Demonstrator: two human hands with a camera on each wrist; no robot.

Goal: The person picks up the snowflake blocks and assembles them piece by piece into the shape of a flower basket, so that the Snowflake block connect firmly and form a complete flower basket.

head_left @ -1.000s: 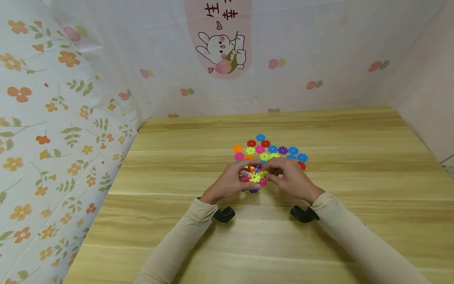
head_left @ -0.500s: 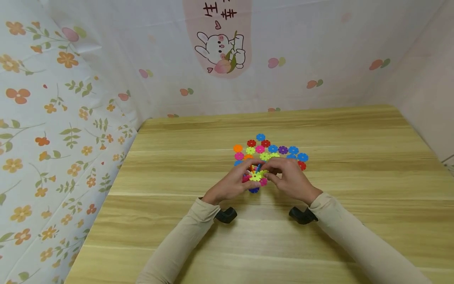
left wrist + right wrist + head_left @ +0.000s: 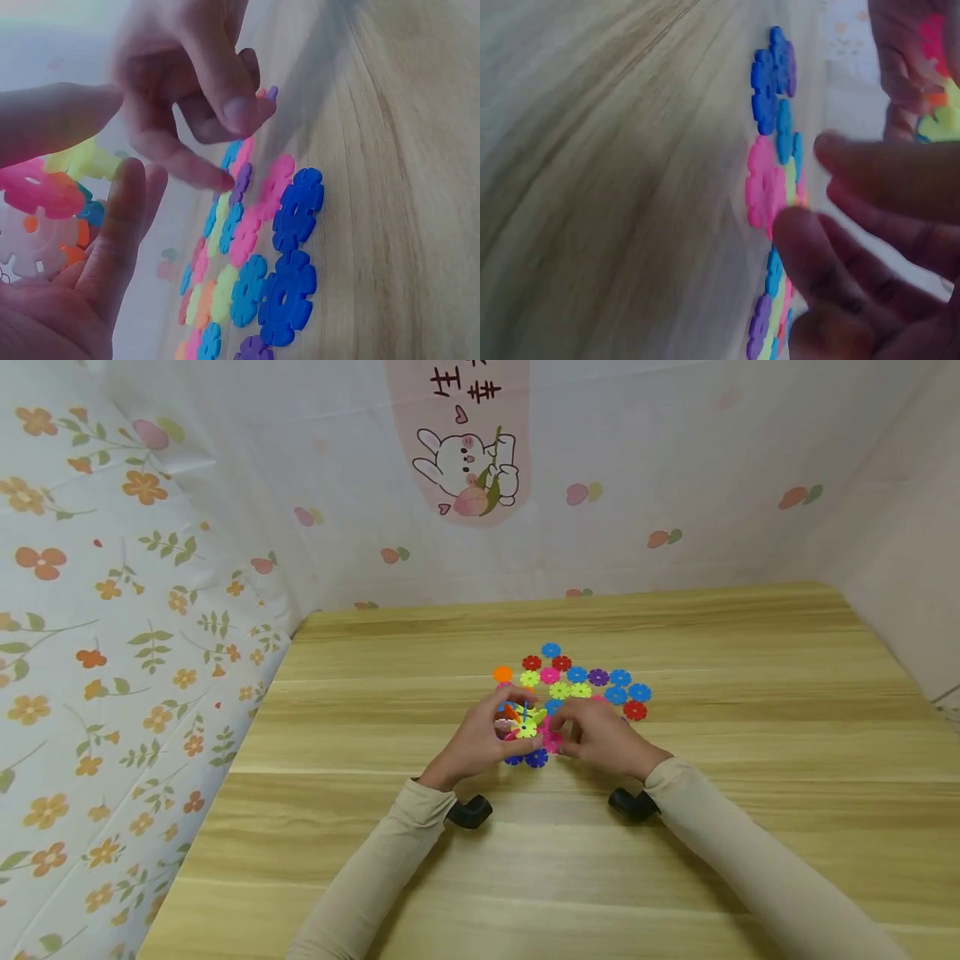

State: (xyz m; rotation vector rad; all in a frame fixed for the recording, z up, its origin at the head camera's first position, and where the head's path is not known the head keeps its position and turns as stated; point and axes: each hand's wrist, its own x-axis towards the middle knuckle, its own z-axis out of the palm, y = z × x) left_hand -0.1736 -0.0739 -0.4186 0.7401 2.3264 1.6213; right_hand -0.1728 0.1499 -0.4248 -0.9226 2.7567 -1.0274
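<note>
Above the wood surface (image 3: 787,693), approx. midway btwn side edges, L hand (image 3: 478,739) curls round a joined-disc cluster (image 3: 527,723). R hand (image 3: 603,735) is just beside it, thumb & fingers apart, holding nothing. Loose flower discs (image 3: 577,675) lie flat below & beyond, twd far edge.

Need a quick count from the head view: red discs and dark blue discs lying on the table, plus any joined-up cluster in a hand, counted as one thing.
Red discs: 3
Dark blue discs: 2
Cluster in the left hand: 1
Total: 6
</note>
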